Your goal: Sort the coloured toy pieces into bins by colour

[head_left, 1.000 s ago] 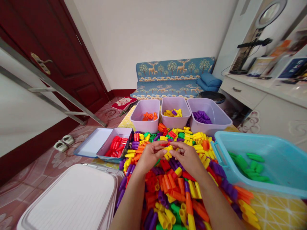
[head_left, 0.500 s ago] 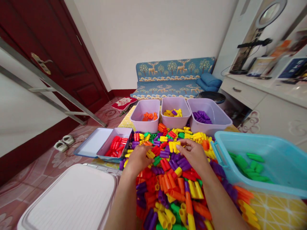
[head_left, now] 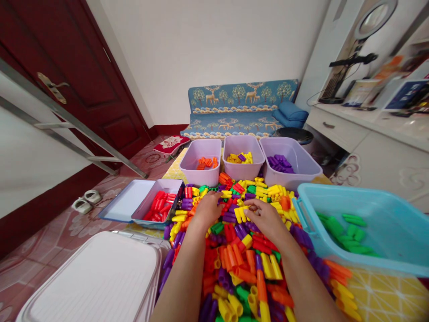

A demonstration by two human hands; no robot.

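A wide heap of bullet-shaped plastic building pieces [head_left: 234,253] in red, orange, yellow, green and purple covers the table. My right hand [head_left: 266,218] pinches a joined cluster of yellow pieces [head_left: 241,214] between thumb and fingers, just over the heap. To its left, my left hand [head_left: 208,210] reaches over the pile with thumb and forefinger apart. Its fingertips come close to a yellow piece [head_left: 227,194]; whether they touch it, I cannot tell.
Three lilac bins stand behind the heap: orange pieces in the left bin [head_left: 185,167], mostly yellow in the middle bin [head_left: 243,170], purple in the right bin [head_left: 306,172]. A blue tub [head_left: 395,228] holds green pieces. An open box [head_left: 136,217] holds red ones. A white lid [head_left: 90,277] lies front left.
My left hand has moved forward and right, toward the yellow piece at the back of the heap. My right hand has lowered slightly with the yellow cluster. The view has shifted a little.
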